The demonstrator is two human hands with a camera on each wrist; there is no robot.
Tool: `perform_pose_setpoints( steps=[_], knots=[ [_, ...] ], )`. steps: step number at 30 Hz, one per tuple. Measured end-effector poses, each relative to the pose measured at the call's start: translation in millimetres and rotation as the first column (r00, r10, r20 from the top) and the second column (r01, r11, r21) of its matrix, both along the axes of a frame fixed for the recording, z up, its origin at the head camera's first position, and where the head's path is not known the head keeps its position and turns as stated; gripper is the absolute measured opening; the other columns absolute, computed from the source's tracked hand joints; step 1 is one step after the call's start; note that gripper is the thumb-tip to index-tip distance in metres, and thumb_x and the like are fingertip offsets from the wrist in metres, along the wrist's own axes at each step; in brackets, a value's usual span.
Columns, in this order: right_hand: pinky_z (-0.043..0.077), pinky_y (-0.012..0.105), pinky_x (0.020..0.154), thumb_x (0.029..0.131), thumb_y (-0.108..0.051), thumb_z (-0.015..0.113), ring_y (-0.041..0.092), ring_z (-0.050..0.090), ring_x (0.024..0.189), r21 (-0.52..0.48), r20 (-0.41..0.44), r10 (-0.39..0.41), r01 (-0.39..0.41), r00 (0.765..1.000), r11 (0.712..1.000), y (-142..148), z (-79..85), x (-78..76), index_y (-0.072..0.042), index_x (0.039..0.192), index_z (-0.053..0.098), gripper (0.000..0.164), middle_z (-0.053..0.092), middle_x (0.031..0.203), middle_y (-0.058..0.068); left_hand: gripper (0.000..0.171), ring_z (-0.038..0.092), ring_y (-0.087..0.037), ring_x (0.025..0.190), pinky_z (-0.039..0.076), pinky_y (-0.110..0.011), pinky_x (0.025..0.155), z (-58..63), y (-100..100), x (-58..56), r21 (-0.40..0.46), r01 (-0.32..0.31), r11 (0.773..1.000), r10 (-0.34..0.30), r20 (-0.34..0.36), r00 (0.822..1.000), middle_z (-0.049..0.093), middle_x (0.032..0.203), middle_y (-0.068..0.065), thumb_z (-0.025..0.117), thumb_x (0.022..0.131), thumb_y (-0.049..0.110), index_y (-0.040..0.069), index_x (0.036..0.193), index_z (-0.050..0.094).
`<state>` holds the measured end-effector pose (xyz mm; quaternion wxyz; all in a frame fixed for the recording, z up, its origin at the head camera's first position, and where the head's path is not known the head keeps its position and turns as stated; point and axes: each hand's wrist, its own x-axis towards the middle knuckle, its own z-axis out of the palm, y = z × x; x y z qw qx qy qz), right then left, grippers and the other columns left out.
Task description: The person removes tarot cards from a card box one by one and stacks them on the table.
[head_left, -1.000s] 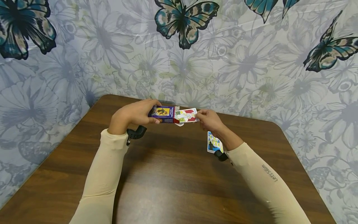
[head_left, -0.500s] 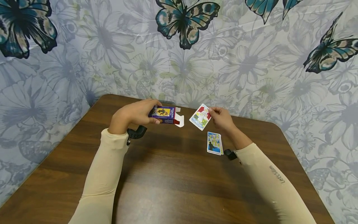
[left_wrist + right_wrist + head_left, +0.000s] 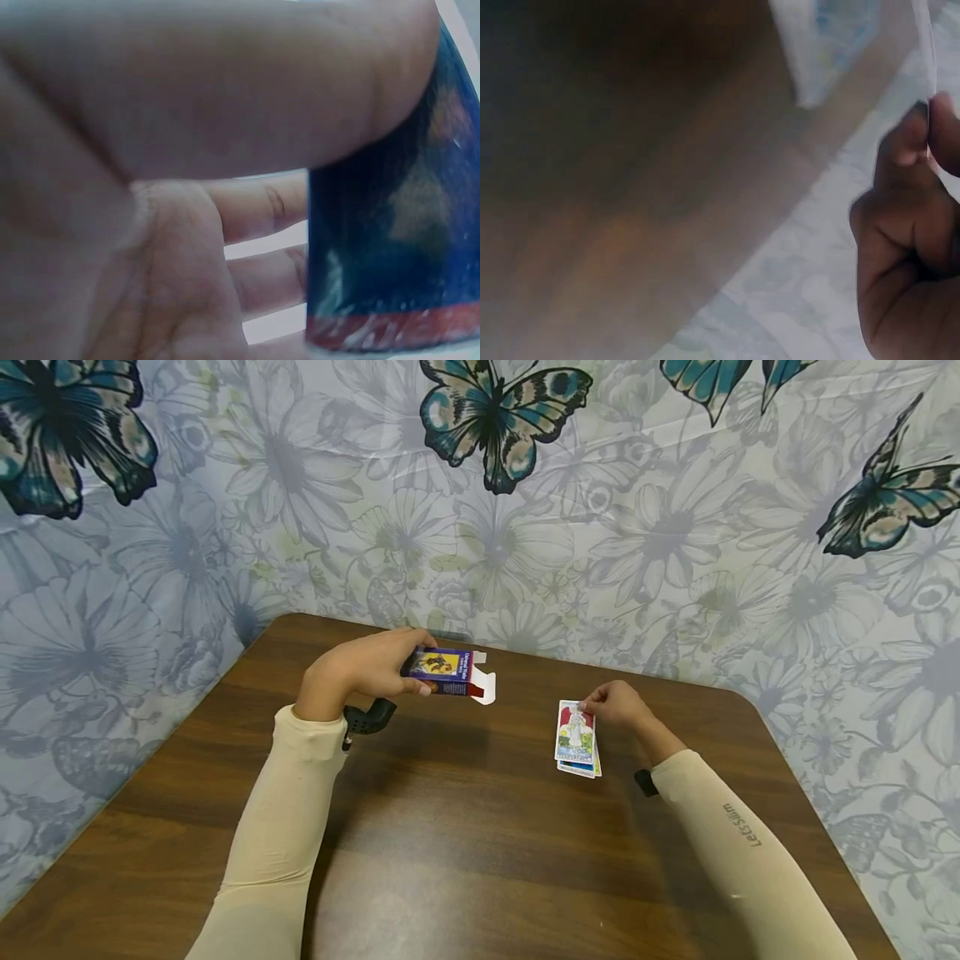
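My left hand [image 3: 367,668] grips a purple card box [image 3: 448,670] with a yellow picture panel, its white flap [image 3: 483,681] hanging open on the right end. Up close in the left wrist view, the thumb lies over the dark box [image 3: 390,240] with fingers behind it. Between thumb and finger, my right hand [image 3: 618,706] pinches the top right corner of a tarot card [image 3: 575,735] that shows a white figure on red. That card overlaps a small pile of cards [image 3: 581,770], whose lower edges show beneath it. In the right wrist view the pinched card [image 3: 924,45] appears edge-on.
A brown wooden table [image 3: 465,860] spreads under both hands. Behind its far edge hangs a floral cloth [image 3: 300,527] with butterfly prints. A dark wrist device [image 3: 367,717] sits on the left wrist, another dark device [image 3: 647,782] on the right.
My right hand has drawn the card out of the box, turned it upright and brought it right and nearer, over the pile. The left hand keeps the box in nearly the same place.
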<state>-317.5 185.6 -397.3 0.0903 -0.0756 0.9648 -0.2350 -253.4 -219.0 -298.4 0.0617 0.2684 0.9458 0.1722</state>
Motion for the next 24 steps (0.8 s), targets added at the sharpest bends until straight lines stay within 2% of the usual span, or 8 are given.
perform_pose_setpoints(
  steps=[4,7,16,21,24],
  knots=[
    [0.042,0.028,0.062,0.096,-0.029,0.064,0.019,0.054,0.074,0.052,-0.031,-0.041,0.043,0.999,0.998,-2,-15.4,1.2,-0.004,0.092,0.074,0.027,0.071,0.088,0.009,0.060,0.055,-0.023,0.105,0.045,-0.043,0.094,-0.7,0,-1.2,0.001,0.003,1.000,-0.003,0.004,1.000,0.059,0.119,-0.009,0.075,0.087,0.034,0.008,0.134,0.049],
    [0.042,0.028,0.056,0.095,-0.027,0.065,0.018,0.055,0.067,0.101,-0.047,-0.053,0.057,0.998,0.993,-5,-20.8,2.7,-0.005,0.090,0.074,0.025,0.070,0.081,0.007,0.060,0.055,-0.024,0.106,0.044,-0.043,0.095,-0.8,0,-1.9,0.000,0.004,1.000,-0.004,0.003,1.000,0.059,0.119,-0.009,0.075,0.087,0.035,0.008,0.135,0.049],
    [0.047,0.033,0.059,0.093,-0.027,0.066,0.017,0.058,0.067,0.225,-0.041,-0.068,0.075,0.997,0.972,-17,-20.3,2.9,-0.013,0.077,0.072,0.023,0.065,0.071,0.000,0.059,0.054,-0.024,0.106,0.044,-0.043,0.096,1.0,0,-1.7,0.003,-0.002,1.000,0.001,0.004,1.000,0.059,0.119,-0.009,0.075,0.087,0.034,0.008,0.133,0.049],
    [0.049,0.037,0.065,0.092,-0.023,0.068,0.021,0.060,0.077,0.231,-0.041,-0.069,0.077,0.997,0.970,-20,-22.1,2.8,-0.010,0.090,0.066,0.012,0.068,0.090,0.007,0.059,0.053,-0.024,0.106,0.044,-0.043,0.096,0.5,1,-1.1,0.005,-0.010,1.000,0.010,0.018,1.000,0.058,0.118,-0.009,0.075,0.087,0.034,0.009,0.133,0.049],
    [0.049,0.037,0.064,0.091,-0.020,0.068,0.024,0.061,0.082,0.208,-0.066,-0.065,0.077,0.996,0.975,-25,-18.3,5.4,-0.009,0.099,0.062,0.015,0.066,0.101,0.011,0.058,0.053,-0.024,0.105,0.044,-0.043,0.095,1.7,1,0.0,0.009,-0.005,1.000,0.005,0.024,1.000,0.058,0.118,-0.009,0.075,0.088,0.034,0.009,0.133,0.049]
  ],
)
